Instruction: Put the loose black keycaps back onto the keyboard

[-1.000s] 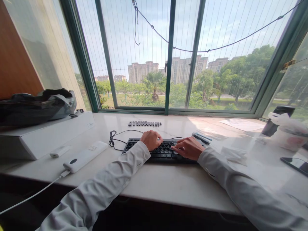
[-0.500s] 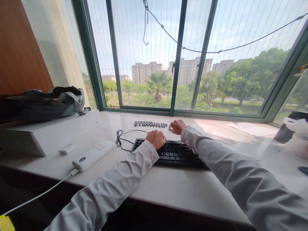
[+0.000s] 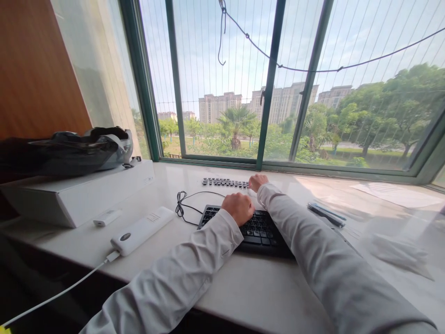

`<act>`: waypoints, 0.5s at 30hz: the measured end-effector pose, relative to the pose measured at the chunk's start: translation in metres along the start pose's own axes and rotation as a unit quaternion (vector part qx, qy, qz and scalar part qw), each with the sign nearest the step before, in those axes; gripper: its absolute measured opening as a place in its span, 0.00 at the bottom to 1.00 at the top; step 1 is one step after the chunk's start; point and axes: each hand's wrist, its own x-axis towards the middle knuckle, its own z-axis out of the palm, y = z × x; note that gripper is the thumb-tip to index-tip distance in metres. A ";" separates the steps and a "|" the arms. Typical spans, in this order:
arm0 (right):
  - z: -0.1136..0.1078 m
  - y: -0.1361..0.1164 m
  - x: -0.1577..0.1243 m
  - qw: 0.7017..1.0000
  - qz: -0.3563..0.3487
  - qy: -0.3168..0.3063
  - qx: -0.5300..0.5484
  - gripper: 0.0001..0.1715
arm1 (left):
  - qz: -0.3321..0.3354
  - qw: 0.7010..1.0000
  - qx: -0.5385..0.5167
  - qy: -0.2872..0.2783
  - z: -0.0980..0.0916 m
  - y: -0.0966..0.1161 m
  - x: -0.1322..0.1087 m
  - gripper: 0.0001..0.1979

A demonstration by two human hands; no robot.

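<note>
Handling keys (image 3: 225, 183) just left of the right hand (image 3: 257, 182) is seemingly the step, calling next for a fine pinch, while the left hand (image 3: 238, 207) is covering some keyboard (image 3: 260, 233), both grips impossible to tell.

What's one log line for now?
left hand: at keyboard | right hand: beside keycaps, grip hidden | cable: bundled left of keyboard

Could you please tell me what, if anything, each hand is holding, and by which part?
That cannot be told: the left hand is over the keyboard, the right hand by the keycaps; any grip is hidden or too small.
</note>
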 end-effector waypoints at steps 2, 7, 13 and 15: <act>0.004 0.002 0.000 1.000 -0.001 0.000 -0.002 0.19 | -0.002 1.000 0.000 -0.003 -0.001 0.000 0.000 0.18; 0.007 0.003 -0.005 1.000 -0.019 0.015 -0.008 0.20 | -0.002 1.000 0.006 0.002 -0.001 0.000 0.000 0.18; -0.008 0.012 -0.021 0.998 -0.053 0.042 -0.005 0.18 | 0.000 1.000 0.006 0.011 -0.001 -0.003 0.001 0.17; -0.017 0.018 -0.032 0.996 -0.065 0.058 0.001 0.16 | -0.001 1.000 0.006 0.015 0.000 -0.003 0.001 0.17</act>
